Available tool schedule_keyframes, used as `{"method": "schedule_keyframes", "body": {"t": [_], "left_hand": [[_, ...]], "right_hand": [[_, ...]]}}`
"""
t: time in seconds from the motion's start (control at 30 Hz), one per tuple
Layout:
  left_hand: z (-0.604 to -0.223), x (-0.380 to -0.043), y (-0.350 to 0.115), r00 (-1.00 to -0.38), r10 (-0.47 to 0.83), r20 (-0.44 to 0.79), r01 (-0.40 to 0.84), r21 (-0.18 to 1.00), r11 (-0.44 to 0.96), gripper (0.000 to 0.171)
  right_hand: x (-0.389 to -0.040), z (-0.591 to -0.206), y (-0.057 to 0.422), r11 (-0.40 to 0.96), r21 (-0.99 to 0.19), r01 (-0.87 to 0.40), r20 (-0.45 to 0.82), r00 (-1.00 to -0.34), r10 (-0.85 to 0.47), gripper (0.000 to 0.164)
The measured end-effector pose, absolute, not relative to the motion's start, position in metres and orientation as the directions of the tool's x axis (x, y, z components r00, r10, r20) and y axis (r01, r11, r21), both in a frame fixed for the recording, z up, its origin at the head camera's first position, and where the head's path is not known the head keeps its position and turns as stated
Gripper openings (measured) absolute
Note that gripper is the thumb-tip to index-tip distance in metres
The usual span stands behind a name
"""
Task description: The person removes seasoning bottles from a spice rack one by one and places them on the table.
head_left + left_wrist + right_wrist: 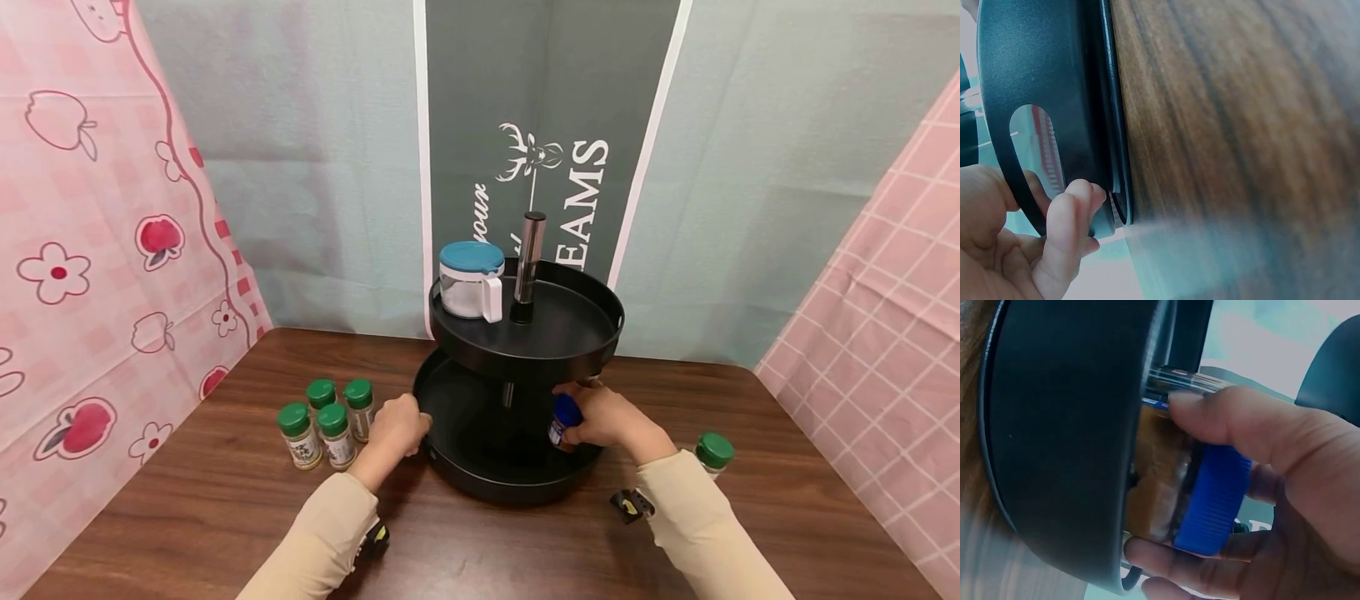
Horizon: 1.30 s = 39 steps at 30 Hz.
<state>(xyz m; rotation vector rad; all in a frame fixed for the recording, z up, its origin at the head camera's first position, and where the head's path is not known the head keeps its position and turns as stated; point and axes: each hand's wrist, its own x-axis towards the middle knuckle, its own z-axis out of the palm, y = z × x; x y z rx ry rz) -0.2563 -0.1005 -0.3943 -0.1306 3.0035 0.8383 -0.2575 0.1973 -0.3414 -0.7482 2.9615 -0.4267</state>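
My right hand (600, 414) grips a spice jar with a blue cap (566, 410) at the right side of the lower tier, under the upper tier. In the right wrist view, brown contents show through the jar's clear side (1160, 478), and the tray wall hides its base. Thumb and fingers wrap its sides just below the cap. My left hand (397, 425) holds the left rim of the black two-tier rack (480, 487). A slotted opening in that rim shows in the left wrist view, with my curled fingers (1063, 228) around the wall beside it.
On the upper tier (573, 321) stands a clear canister with a teal lid (471, 279), left of the metal post (530, 258). Several green-capped spice jars (333, 433) cluster on the table at left. Another green-capped jar (714, 450) stands right, partly behind my right sleeve.
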Motion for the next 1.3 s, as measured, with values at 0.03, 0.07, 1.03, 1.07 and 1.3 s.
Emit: {"method": "schedule_keyframes", "body": {"t": [0.03, 0.07, 1.03, 1.07, 1.3], "left_hand": [[-0.394, -0.257, -0.101, -0.996, -0.075, -0.047, -0.088, 0.516, 0.852, 0.024], [-0.395, -0.257, -0.101, -0.996, -0.073, -0.048, -0.087, 0.516, 0.852, 0.025], [-0.396, -0.258, -0.102, -0.997, -0.079, -0.023, -0.079, 0.522, 0.849, 0.023], [-0.397, -0.258, -0.102, -0.996, -0.079, -0.028, -0.082, 0.521, 0.849, 0.023], [-0.397, -0.258, -0.101, -0.997, -0.075, -0.025, -0.077, 0.52, 0.851, 0.024]], "right_hand": [[-0.257, -0.342, 0.197, 0.845, -0.275, -0.459, 0.016, -0.881, -0.473, 0.061], [-0.257, -0.342, 0.196, 0.846, -0.268, -0.46, 0.023, -0.881, -0.472, 0.059], [-0.249, -0.321, 0.192, 0.848, -0.23, -0.478, -0.002, -0.871, -0.491, 0.056], [-0.248, -0.319, 0.192, 0.846, -0.228, -0.482, 0.001, -0.869, -0.495, 0.056], [-0.243, -0.307, 0.194, 0.837, -0.23, -0.496, 0.026, -0.863, -0.505, 0.052]]}}
